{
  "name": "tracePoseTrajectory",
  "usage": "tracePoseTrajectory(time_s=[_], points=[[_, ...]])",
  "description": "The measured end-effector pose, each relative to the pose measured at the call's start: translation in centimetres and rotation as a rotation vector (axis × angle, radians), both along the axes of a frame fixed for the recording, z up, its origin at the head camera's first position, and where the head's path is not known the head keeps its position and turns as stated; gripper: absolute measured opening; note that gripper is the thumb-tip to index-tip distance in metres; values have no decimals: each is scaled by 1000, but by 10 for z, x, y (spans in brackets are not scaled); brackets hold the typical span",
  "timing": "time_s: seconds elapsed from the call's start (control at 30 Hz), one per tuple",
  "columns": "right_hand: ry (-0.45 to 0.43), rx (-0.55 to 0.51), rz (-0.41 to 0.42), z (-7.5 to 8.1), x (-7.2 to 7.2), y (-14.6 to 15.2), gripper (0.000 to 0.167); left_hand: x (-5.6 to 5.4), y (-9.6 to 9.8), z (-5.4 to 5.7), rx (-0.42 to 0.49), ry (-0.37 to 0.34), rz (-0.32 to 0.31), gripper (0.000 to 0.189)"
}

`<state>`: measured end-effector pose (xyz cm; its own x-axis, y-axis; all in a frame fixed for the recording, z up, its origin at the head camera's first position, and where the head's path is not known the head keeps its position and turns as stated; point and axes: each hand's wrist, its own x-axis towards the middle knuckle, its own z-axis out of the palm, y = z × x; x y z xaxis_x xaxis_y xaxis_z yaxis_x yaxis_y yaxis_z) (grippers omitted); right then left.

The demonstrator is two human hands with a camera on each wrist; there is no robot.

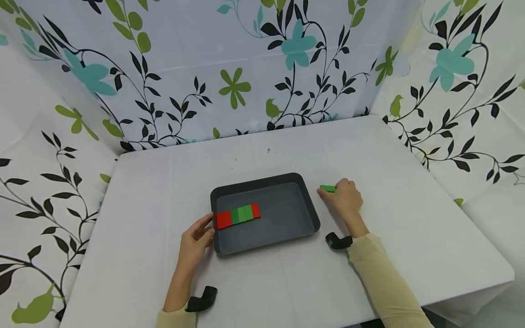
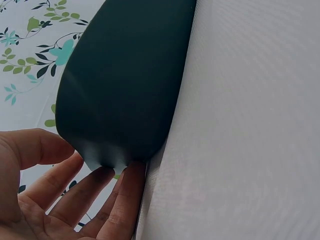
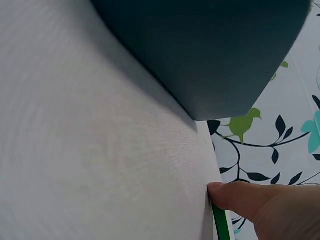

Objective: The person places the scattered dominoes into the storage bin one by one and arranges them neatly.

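Note:
A dark grey baking tray (image 1: 283,230) lies on the white table. Along its left half runs a row of small flat tiles: red ones (image 1: 223,220) at the left end, green ones (image 1: 242,214) in the middle and one red tile (image 1: 255,210) at the right end. My left hand (image 1: 196,238) touches the tray's left side from outside, its fingertips (image 2: 131,172) against the outer wall. To the right of the tray, my right hand (image 1: 343,200) pinches a green tile (image 1: 327,188) close over the table. The right wrist view has the thumb (image 3: 240,197) on that tile (image 3: 221,222).
The white-covered table (image 1: 262,287) extends around the tray. Leaf-patterned curtains (image 1: 184,68) stand behind it and at both sides. A black wrist mount (image 1: 202,299) sits by the left wrist, another mount (image 1: 338,241) by the right. Small specks (image 1: 268,150) lie toward the back.

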<state>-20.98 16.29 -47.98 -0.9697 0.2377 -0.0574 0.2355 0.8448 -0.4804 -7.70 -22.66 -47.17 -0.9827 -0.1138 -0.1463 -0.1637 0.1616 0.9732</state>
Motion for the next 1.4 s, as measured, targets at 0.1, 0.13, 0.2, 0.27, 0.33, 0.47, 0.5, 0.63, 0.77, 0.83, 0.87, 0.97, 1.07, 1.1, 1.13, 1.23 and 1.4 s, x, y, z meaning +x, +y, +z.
tracePoseTrajectory(time_s=[0.1,0.13,0.2,0.27,0.33,0.47,0.5,0.63,0.77,0.83,0.87,0.97,1.07,1.1,1.13,1.23,1.4], points=[[22,-30,-2,1,0,0,60,0,0,0,0,2,-2,46],[33,-45,-5,2,1,0,58,-1,1,0,1,1,-2,46],[67,-84,-5,4,1,1,56,-1,1,-1,4,2,-1,46],[111,-140,0,5,0,2,53,-1,1,-2,9,3,0,46],[151,-206,8,7,-1,3,50,-1,1,-2,12,3,2,46],[183,-361,37,12,-1,4,48,0,1,-2,11,3,-1,46],[185,-399,42,13,-1,5,48,0,1,-1,10,2,-1,46],[190,-553,77,25,1,4,49,0,1,-1,15,2,-2,46],[217,-681,156,37,4,1,50,0,1,0,21,6,2,46],[226,-732,205,43,6,-1,51,0,2,0,22,8,3,46],[227,-754,227,46,7,-3,51,0,2,0,22,10,4,46],[217,-801,290,54,11,-10,52,0,2,0,22,9,5,46],[195,-820,351,61,15,-18,52,0,2,1,21,4,7,46],[188,-823,373,62,16,-21,52,0,2,1,21,3,7,46],[180,-821,397,63,17,-24,52,0,2,1,20,3,7,46],[166,-807,466,64,18,-35,51,-1,2,0,19,5,7,46],[151,-741,578,63,18,-57,52,0,1,-1,20,6,7,46]])
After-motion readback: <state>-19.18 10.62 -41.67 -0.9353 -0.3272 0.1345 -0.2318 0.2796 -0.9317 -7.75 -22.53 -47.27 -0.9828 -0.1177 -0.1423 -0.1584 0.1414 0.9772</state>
